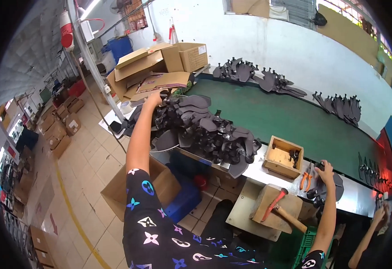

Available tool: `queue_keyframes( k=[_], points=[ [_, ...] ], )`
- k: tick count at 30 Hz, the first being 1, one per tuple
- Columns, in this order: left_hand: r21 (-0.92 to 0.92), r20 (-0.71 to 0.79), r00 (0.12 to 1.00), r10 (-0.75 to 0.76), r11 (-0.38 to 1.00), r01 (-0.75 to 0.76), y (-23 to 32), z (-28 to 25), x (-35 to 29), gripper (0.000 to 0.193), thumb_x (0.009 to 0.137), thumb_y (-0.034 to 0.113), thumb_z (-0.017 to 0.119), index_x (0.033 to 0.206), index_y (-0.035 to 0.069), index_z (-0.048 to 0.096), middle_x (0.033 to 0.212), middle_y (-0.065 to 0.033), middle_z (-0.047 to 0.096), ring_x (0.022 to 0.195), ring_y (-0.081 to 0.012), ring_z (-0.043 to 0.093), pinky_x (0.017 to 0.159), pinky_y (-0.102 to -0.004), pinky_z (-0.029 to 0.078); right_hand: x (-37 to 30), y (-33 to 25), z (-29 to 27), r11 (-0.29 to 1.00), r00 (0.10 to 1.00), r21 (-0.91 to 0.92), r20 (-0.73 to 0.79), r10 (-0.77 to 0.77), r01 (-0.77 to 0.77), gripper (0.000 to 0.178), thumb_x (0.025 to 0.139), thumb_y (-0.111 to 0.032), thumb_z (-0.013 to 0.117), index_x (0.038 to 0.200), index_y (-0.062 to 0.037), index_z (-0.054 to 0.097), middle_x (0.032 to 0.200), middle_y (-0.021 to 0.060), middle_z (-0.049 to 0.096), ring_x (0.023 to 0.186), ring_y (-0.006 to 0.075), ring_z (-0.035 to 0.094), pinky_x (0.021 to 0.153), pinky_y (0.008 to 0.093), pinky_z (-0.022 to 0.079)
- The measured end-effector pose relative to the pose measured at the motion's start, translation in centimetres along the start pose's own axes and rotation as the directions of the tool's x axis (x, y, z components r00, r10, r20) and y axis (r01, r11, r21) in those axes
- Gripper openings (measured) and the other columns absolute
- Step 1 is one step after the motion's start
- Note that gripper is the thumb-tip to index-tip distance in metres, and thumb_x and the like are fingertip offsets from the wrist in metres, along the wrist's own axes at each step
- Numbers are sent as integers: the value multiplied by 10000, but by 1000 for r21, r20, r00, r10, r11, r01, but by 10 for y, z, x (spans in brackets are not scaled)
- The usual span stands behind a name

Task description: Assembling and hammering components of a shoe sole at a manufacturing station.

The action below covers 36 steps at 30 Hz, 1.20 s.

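My left hand (153, 100) reaches to the far left end of a large heap of dark grey sole-shaped pieces with black fittings (200, 121). Its fingers are closed at a black part there; the grip is partly hidden. On the right, my right hand (325, 174) is closed on a black part at the metal edge of the table. Just below that hand lies a dark grey sole piece (338, 187), with more black parts beside it. Orange-handled pliers (305, 180) lie to the left of my right hand.
A wooden box (282, 157) holds small black parts. A red-handled hammer (274, 204) and a wooden-handled tool (291, 219) rest on a block below. Sole clusters (237, 70) line the green belt (267, 105). Cardboard boxes (153, 67) stand far left; another person's hand (379, 214) is at right.
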<state>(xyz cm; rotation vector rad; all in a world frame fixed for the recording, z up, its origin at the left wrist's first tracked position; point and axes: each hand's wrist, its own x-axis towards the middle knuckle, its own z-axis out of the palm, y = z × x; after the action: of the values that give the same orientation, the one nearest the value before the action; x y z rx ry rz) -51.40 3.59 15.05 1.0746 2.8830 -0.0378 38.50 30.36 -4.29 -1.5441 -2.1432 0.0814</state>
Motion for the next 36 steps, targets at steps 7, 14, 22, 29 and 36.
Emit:
queue_keyframes(
  k=[7, 14, 22, 29, 36],
  points=[
    [9, -645, 656, 391, 863, -506, 186, -33, -134, 703, 882, 194, 601, 1469, -26, 283, 1503, -259, 342, 1425, -452, 252, 1147, -538, 254, -30, -62, -81, 916, 869, 346, -494, -4, 201, 152, 914, -131, 646, 1011, -16, 627, 990, 118, 615, 909, 252, 627, 806, 333, 502],
    [79, -686, 58, 725, 154, -985, 299, -15, -428, 744, 841, 174, 688, 1475, 51, 318, 1520, -180, 363, 1459, -352, 256, 1152, -520, 233, -129, -321, -189, 14, 912, 970, -223, -344, 242, 185, 993, -115, 564, 1138, -3, 588, 1156, 102, 639, 1048, 168, 634, 924, 311, 507],
    [-860, -483, 553, 678, -251, -444, 313, 62, -501, 735, 922, 181, 699, 1414, -15, 189, 1104, -141, 656, 932, -156, 639, 836, -270, 509, -274, -181, -78, 989, 978, -42, -150, -148, 144, 833, 778, -539, 717, 1381, -71, 385, 1403, 255, 339, 1221, 403, 462, 988, 468, 429],
    [-731, -300, 623, 723, 245, -637, 382, 157, -514, 509, 969, 295, 607, 1329, -20, 434, 1170, -166, 579, 1077, -257, 515, 892, -403, 424, -354, -141, -80, 959, 956, 13, -77, 282, -282, 454, 868, -478, 677, 825, -32, 603, 701, 108, 619, 665, 306, 634, 547, 404, 494],
    [-387, -471, 536, 701, 382, -839, 430, 158, -455, 337, 903, 212, 636, 1132, -26, 569, 1221, -167, 532, 1198, -386, 467, 962, -506, 392, -474, -129, -80, 368, 593, 804, -24, 805, -467, 219, 947, -217, 652, 978, -6, 599, 582, -26, 444, 422, 76, 384, 404, 254, 320]
  ],
)
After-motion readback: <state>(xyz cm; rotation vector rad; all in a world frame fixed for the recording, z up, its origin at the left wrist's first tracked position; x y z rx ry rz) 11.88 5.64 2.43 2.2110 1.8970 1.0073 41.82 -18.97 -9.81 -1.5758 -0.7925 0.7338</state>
